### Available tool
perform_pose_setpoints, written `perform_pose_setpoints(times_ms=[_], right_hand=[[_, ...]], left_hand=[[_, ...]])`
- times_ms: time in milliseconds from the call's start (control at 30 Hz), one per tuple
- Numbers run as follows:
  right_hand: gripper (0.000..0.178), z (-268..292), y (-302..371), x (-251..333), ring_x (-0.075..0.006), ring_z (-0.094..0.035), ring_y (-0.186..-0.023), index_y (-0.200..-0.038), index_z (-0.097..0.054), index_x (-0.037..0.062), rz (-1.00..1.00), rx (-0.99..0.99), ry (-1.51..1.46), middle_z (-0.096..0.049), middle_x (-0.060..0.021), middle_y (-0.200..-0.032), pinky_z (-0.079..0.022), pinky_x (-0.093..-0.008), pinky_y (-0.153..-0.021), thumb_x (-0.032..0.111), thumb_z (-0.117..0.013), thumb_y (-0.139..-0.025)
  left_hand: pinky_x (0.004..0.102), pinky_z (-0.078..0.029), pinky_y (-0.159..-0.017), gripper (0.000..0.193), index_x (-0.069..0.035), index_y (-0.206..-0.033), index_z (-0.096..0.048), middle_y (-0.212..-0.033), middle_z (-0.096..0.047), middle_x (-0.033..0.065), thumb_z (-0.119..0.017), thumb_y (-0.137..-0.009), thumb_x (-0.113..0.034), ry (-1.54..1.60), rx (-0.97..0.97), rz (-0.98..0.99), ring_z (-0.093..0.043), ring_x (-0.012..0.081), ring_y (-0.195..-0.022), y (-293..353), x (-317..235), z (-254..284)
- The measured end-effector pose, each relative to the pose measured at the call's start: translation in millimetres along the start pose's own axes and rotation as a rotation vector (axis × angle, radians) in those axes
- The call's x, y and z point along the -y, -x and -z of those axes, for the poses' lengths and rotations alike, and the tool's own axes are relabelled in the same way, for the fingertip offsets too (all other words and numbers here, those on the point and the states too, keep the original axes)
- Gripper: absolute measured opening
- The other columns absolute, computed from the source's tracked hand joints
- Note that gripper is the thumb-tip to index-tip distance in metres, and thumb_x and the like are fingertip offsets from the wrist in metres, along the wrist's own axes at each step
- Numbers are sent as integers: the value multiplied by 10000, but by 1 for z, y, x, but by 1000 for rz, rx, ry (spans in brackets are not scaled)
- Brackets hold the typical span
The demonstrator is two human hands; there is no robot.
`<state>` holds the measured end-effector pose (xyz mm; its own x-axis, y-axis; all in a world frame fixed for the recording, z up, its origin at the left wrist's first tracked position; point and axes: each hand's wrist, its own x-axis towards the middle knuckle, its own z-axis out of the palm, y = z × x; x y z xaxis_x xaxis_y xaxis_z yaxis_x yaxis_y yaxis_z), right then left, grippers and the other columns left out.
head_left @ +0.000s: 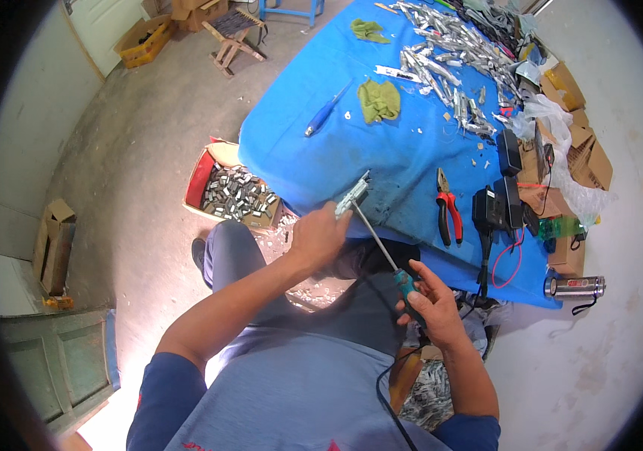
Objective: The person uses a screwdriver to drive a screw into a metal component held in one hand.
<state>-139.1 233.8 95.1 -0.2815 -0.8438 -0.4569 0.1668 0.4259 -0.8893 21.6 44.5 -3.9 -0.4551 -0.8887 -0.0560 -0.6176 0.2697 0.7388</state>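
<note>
My left hand [318, 237] grips a small silvery metal part [353, 194] at the table's near edge; its exact kind I cannot make out. In my right hand [435, 304] is a screwdriver [405, 283] with a teal and black handle. The shaft slants up and leftward, and its tip meets the metal part beside my left fingers. To the right, red-handled pliers [449, 210] lie on the blue cloth [426, 180]. Farther off, a blue-handled screwdriver [324, 116] rests near a green rag [378, 101].
Many silvery metal pieces [441, 60] are heaped at the table's far side. Black power adapters [489, 208] with cables stand at the right, near a metal flask [575, 287]. A red-sided box [202, 180] of small parts sits on the floor, left of the table. A folding stool [235, 34] stands beyond.
</note>
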Motion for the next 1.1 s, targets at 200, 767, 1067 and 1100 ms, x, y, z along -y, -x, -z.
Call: perform_pose_setpoints(times_ms=[200,767,1067,1100], right_hand=[[454,8,-5,-19,-149,-647,-767,-1382,-546,62,282,-25,534,-668,-84,-894,-533,-293,-662,123,-621,-938],[466,4,-15,-24,-210,-621,-625,-1369,-558,60,543,-83,860,-650,-123,-858,-493,-316,-538,90,-641,-910],[463,8,-9,-10,-87,-583,-566,-1418,-488,27,-66,2,12,-655,-80,-864,-421,-192,-421,184,-579,-991],[462,7,-9,-10,-88,-586,-566,-1417,-489,27,-72,-4,-7,-656,-82,-867,-420,-190,-420,183,-580,-992]], left_hand=[[553,-466,-715,393,24,-933,-580,-760,-641,270,-537,-983,-363,12,-27,-8,-624,475,-785,2,-2,-3],[553,-478,-774,420,31,-939,-624,-855,-665,271,-521,-964,-374,38,67,85,-637,471,-848,-3,-8,4],[536,-457,-707,416,23,-870,-603,-763,-633,261,-535,-970,-375,65,10,60,-622,464,-791,-1,-5,-3],[538,-459,-708,415,22,-869,-603,-764,-635,262,-534,-971,-374,64,6,55,-624,465,-790,-1,-5,-4]])
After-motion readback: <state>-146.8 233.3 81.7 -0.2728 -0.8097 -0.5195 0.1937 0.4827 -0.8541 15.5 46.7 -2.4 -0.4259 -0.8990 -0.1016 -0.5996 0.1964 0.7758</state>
